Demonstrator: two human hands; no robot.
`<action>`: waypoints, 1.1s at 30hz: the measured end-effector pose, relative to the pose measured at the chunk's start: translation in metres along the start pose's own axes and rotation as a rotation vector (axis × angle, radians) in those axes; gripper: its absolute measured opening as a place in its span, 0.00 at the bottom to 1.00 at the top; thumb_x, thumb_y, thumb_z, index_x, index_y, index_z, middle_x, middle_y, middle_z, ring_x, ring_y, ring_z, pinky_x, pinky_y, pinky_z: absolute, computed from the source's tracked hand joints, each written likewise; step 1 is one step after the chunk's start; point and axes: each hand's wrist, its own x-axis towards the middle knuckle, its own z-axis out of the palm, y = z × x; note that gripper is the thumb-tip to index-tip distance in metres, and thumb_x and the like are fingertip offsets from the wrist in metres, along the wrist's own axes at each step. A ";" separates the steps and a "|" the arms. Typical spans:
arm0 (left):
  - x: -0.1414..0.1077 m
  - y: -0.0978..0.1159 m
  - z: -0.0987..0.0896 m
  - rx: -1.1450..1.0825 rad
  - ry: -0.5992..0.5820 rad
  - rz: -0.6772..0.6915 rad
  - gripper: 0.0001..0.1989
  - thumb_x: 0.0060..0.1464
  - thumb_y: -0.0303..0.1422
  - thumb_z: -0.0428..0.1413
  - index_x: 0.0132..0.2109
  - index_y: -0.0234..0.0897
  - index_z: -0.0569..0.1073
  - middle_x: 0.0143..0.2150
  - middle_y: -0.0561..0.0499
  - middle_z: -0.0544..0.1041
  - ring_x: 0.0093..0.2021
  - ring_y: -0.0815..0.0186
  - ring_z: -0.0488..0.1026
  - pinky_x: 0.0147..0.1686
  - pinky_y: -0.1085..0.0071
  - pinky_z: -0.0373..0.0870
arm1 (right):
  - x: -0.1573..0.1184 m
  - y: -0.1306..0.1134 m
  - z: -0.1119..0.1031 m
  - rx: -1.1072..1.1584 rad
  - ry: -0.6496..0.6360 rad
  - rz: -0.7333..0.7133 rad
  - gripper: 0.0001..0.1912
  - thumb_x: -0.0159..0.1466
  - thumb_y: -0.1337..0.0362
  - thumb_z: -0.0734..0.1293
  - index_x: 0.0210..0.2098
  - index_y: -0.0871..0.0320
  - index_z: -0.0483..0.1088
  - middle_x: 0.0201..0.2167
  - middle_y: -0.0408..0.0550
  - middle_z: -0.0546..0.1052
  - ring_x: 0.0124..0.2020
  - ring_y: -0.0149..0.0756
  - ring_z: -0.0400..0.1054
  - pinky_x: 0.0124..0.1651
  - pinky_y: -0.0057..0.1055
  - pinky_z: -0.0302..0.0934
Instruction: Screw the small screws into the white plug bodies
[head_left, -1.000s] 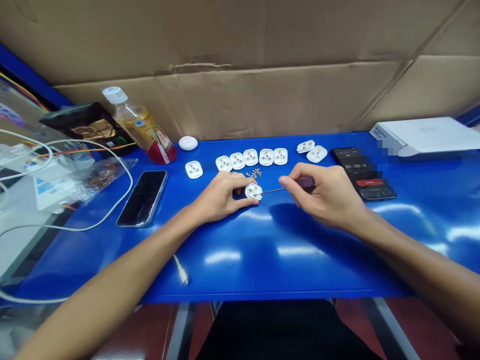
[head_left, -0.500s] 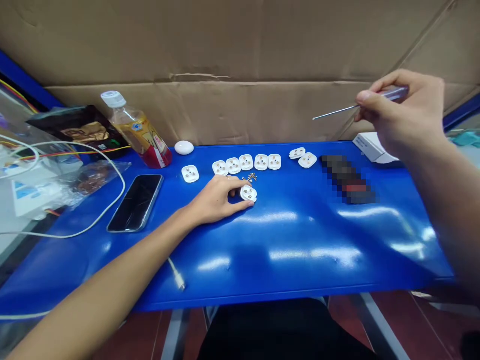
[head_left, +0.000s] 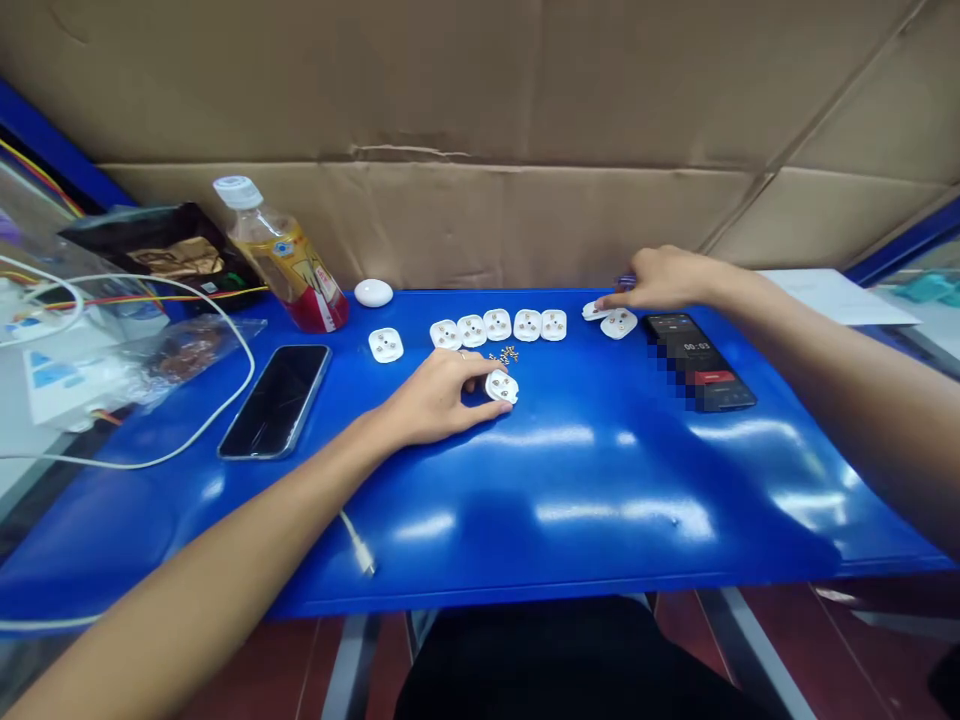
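- Left hand (head_left: pixel 431 400): fingers closed around the rim of a round white piece (head_left: pixel 501 387), the thumb on the side toward the person, the other fingers on the far side.
- Right hand (head_left: pixel 664 278): fingers closed on a purple handle (head_left: pixel 625 284), only partly visible; their tips reach a flat white piece (head_left: pixel 591 313). Whether the tips also grip this piece cannot be told.
- Principal relation: the flat white piece lies at the left edge of the right fingertips, beyond and to the right of the left fingers; the right hand is clearly the nearer one. Its long outline runs roughly left to right, slightly slanted.
- Companion piece (head_left: pixel 619 324): just beside the flat white piece, under and slightly toward the person from the right fingers, its metal-fitted face upward.
- Round white piece: metal-fitted face upward, notched edge pointing right, away from the left palm; no clear long axis.
- Small brass-coloured screws (head_left: pixel 511 354): in a loose heap on the table (head_left: pixel 570 490), just beyond the left fingertips.
- Row of white pieces (head_left: pixel 527 325): beyond the left fingers and the screws, left of the right fingers.
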 end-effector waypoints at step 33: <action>0.000 -0.002 -0.007 -0.018 -0.046 -0.008 0.24 0.65 0.44 0.64 0.61 0.36 0.81 0.42 0.48 0.83 0.39 0.61 0.78 0.42 0.66 0.71 | -0.057 -0.052 -0.009 0.141 0.577 -0.315 0.16 0.75 0.53 0.68 0.35 0.54 0.79 0.31 0.48 0.80 0.30 0.35 0.69 0.35 0.35 0.57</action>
